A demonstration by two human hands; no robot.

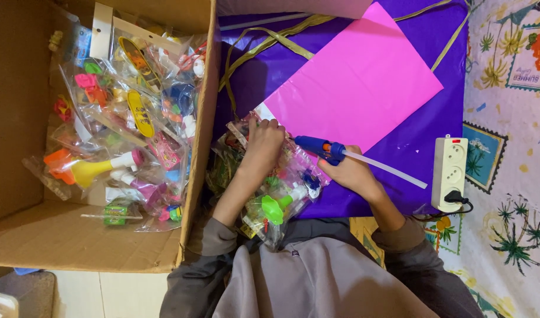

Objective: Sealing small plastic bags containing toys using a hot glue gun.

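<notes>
Grey sleeves (317, 277) lay nearest. The left hand (264, 144) pressed a clear toy packet (276, 188) at the pink sheet (355, 82) corner; the right hand (352, 174) clenched a blue glue gun (320, 147). Judging by this, 1 packet was being fixed; many waited in the cardboard box (22, 106).

Clear toy packets (123, 118) heaped in brown cardboard box (22, 118), more clear packets (276, 188) beside it

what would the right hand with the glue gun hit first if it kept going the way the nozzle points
Most likely the left hand, which presses a clear toy packet just ahead of the blue glue gun held by the right hand; depth is unclear.
</notes>
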